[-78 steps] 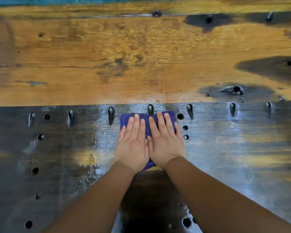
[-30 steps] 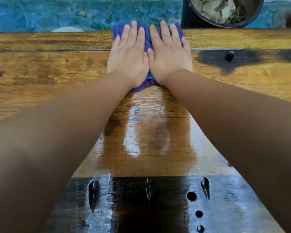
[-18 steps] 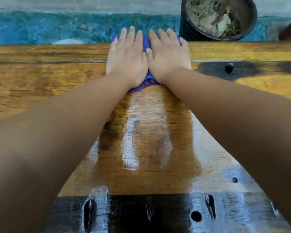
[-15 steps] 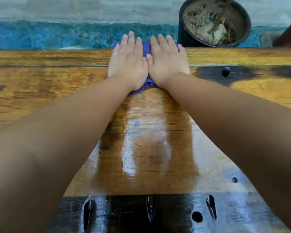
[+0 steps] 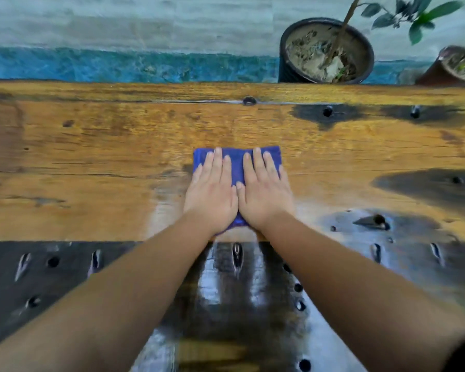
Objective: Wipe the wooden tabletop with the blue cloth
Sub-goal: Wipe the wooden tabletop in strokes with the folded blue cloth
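Pressing blue cloth [image 5: 236, 163] flat mid-desk [image 5: 91, 162] with left hand [image 5: 212, 194] and right hand [image 5: 265, 194], fingers extended, not gripping; wet streak only centrally, sides looking unwiped.

- The golden-brown wooden worktop [image 5: 91, 162], across the middle of the frame, shows open grain, cracks and knots, mostly matt.
- Its dark lower band [image 5: 226, 304] looks wet and glossy, pocked with holes.
- The folded blue cloth [image 5: 236, 165], centre frame, looks soft and matt.
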